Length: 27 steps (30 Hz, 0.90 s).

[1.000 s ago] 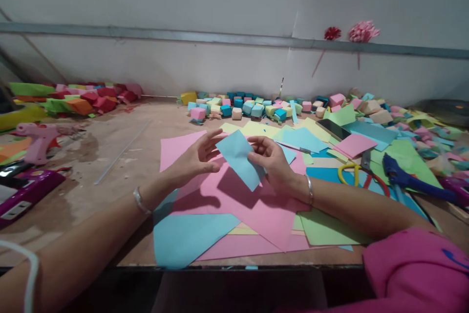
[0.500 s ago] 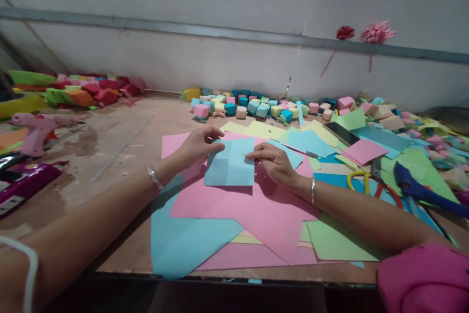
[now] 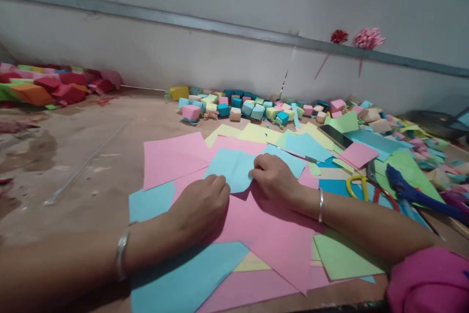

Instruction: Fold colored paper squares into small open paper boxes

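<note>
A small light-blue paper square [image 3: 231, 167] with a crease down it lies on a heap of pink, blue and green sheets [image 3: 264, 225]. My left hand [image 3: 201, 205] rests on its near left corner with fingers curled onto the paper. At its right edge my right hand [image 3: 274, 177] presses down with bent fingers. Both wrists wear silver bangles.
Several small folded paper cubes [image 3: 234, 105] line the back wall. Yellow-handled scissors [image 3: 362, 187] and a blue glue gun [image 3: 414, 191] lie at the right among coloured sheets. Red and orange folded paper [image 3: 54, 86] is piled at the far left. A thin glue stick [image 3: 86, 164] lies on the bare wood.
The blue square, held up in the air a second ago, came down flat on the pink sheets. Both hands now press on its near edge; the view has shifted right.
</note>
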Each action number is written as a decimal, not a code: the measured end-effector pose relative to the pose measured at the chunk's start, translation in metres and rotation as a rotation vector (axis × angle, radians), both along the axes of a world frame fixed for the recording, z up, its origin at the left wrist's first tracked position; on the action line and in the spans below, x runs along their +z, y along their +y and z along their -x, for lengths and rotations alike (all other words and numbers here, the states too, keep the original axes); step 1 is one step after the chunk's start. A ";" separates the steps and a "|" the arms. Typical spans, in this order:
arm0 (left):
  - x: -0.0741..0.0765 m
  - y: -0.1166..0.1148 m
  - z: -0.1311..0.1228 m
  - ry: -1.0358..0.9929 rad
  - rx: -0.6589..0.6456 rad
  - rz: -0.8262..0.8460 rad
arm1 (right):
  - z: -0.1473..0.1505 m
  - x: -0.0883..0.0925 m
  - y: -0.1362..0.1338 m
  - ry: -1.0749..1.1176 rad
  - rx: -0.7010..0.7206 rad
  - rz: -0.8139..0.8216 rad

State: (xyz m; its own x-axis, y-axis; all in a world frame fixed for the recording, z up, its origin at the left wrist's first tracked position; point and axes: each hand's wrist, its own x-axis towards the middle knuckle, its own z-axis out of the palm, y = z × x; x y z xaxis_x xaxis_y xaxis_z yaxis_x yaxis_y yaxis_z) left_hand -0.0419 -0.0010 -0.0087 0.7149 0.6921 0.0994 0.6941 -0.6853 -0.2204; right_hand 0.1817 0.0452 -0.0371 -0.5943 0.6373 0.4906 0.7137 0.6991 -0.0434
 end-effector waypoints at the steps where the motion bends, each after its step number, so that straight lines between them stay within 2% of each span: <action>1: -0.004 -0.002 0.003 -0.003 -0.021 -0.018 | 0.001 0.001 -0.004 -0.046 0.010 -0.039; 3: -0.009 -0.002 0.007 -0.031 -0.050 -0.028 | 0.004 0.005 -0.011 -0.111 0.044 -0.105; 5: -0.012 0.001 0.008 -0.064 -0.088 -0.034 | 0.006 0.007 -0.014 -0.088 0.104 -0.099; 8: -0.014 0.003 0.008 -0.105 -0.147 -0.075 | 0.007 0.009 -0.011 0.073 0.180 0.061; 11: -0.021 0.000 0.011 -0.149 -0.178 -0.151 | 0.006 0.008 -0.003 0.213 0.196 0.226; 16: -0.035 -0.006 0.017 -0.200 -0.218 -0.250 | 0.005 0.005 -0.001 0.201 0.147 0.331; 19: -0.037 -0.008 0.018 -0.271 -0.246 -0.214 | 0.004 0.004 0.000 0.176 0.128 0.319; 23: -0.033 -0.008 0.016 -0.359 -0.296 -0.123 | 0.004 0.004 -0.001 0.149 0.049 0.289; 27: -0.029 -0.007 0.017 -0.426 -0.251 0.011 | 0.007 0.005 -0.007 0.108 -0.019 0.258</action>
